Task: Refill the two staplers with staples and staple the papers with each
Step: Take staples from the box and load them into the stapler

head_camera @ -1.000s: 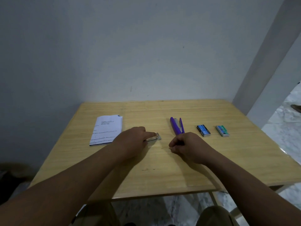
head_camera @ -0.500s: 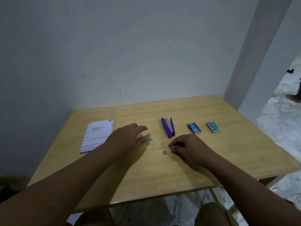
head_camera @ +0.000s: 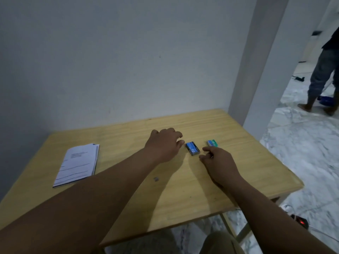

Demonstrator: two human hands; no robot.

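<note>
The picture is dim and a little grainy. Brighter daylight comes from the right, over the white marble floor. Both forearms throw soft shadows on the light wooden table. Wide-angle distortion bends the edges.

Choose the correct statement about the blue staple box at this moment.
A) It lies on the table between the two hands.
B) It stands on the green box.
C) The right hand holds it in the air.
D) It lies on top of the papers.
A: the blue staple box lies flat on the table, with the left hand on one side and the right hand on the other.
</note>
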